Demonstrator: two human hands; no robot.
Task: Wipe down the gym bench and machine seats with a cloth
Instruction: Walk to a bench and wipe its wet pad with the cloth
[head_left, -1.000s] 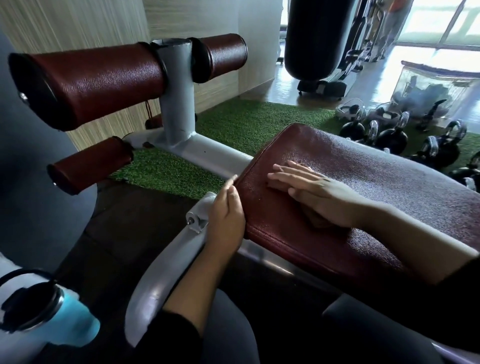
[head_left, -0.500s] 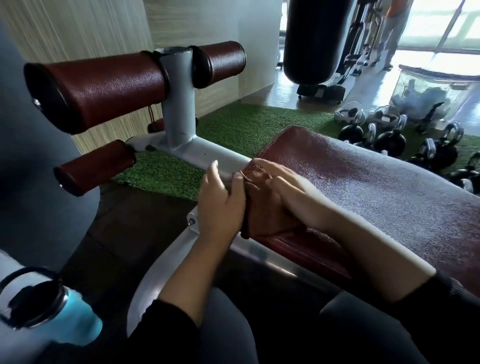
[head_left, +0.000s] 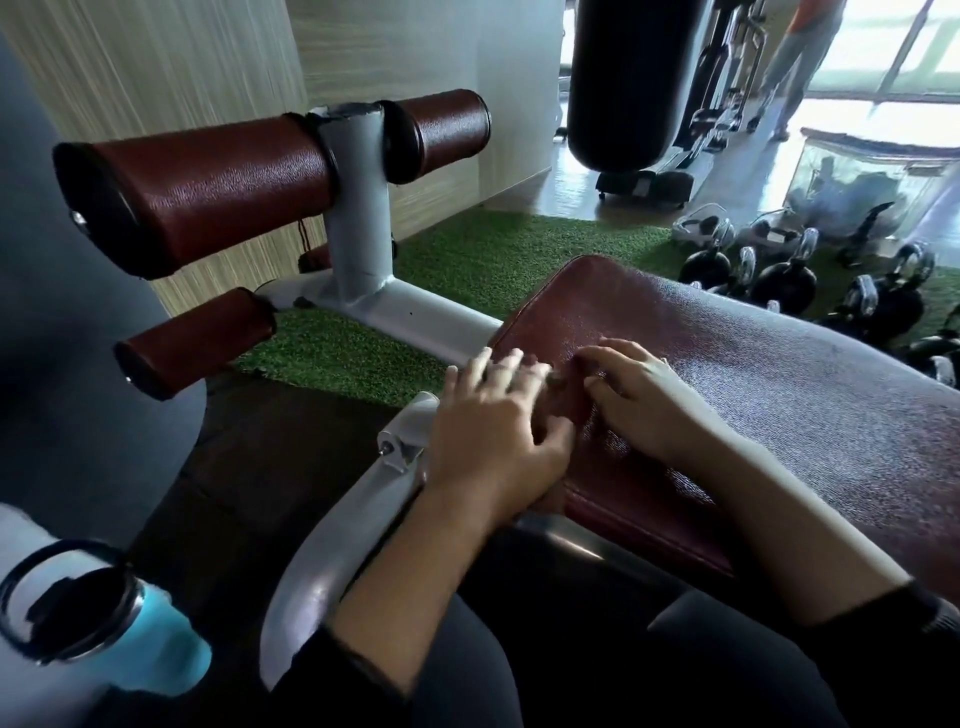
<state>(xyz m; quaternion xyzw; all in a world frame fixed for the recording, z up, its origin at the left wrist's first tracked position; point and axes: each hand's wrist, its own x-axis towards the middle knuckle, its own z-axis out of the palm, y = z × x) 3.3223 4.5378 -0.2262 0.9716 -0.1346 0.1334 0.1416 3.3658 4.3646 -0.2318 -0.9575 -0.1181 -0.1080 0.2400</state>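
Observation:
The gym bench has a dark red textured pad (head_left: 753, 374) on a grey steel frame (head_left: 332, 566). Both hands rest on its near left corner. My left hand (head_left: 493, 441) lies over the corner with fingers spread and the thumb tucked toward the middle. My right hand (head_left: 639, 400) sits just to its right with fingers curled down. Between them is a dark red cloth (head_left: 560, 410), nearly the same colour as the pad and mostly hidden by the hands; both hands seem to hold it.
Red leg rollers (head_left: 208, 192) on a grey post (head_left: 358, 208) stand to the left over green turf (head_left: 467, 265). Several kettlebells (head_left: 784, 280) sit behind the pad. A blue bottle (head_left: 150, 639) is at bottom left. A punching bag (head_left: 628, 78) and a standing person (head_left: 800, 57) are farther back.
My right hand, flat on the pad a second ago, drew the cloth to the corner, where the left hand joined it. Both hands have since shifted slightly onto the pad.

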